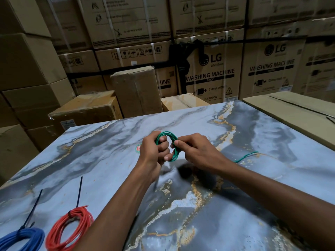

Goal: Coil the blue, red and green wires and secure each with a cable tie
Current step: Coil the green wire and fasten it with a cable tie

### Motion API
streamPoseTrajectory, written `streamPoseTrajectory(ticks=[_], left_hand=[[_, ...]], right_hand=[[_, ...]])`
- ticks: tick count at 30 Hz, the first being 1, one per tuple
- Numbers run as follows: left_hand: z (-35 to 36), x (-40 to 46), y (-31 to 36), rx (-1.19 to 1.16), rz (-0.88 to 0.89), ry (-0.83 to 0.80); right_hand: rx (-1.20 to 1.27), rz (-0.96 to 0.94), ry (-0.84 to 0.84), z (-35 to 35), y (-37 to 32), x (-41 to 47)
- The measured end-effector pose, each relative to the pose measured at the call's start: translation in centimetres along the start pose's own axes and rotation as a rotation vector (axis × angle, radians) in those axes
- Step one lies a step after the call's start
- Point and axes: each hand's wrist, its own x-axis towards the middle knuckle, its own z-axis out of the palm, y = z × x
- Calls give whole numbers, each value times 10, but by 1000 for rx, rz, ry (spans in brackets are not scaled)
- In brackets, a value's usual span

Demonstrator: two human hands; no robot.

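Nearest me, at seven o'clock on the marbled table (235, 127), I see the blue wire (21, 237) lying coiled at the frame's bottom edge, a black cable tie (32, 209) cinched round it with its tail pointing away from me. Just beside it to the right lies the red wire (69, 228), coiled too, bound by a second black cable tie (79, 192) whose tail also points away. Past those, near the table's middle at twelve o'clock, both forearms reach out to the green wire (167, 144), held up as a small coil of several loops. My left hand (154, 151) has a closed grip, fingers curled through the coil's left side. My right hand (195, 151) has a pinching grip, thumb and fingers closed on the coil's right side. A loose green tail trails over the table toward three o'clock from behind the right wrist. Beyond the table's far edge stand stacked cardboard boxes (213, 69), some printed with washing machine labels.
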Motion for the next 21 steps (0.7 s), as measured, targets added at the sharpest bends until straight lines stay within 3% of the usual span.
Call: streamPoseTrajectory(ticks=[6, 12, 21], left_hand=[[3, -2, 2, -71, 1, 4], [-3, 2, 5, -109, 16, 68], [-6, 3, 10, -181, -11, -46]], right_hand=[[159, 27, -12, -3, 0, 1], [-64, -32, -41, 5, 1, -4], [260, 88, -65, -8, -2, -2]])
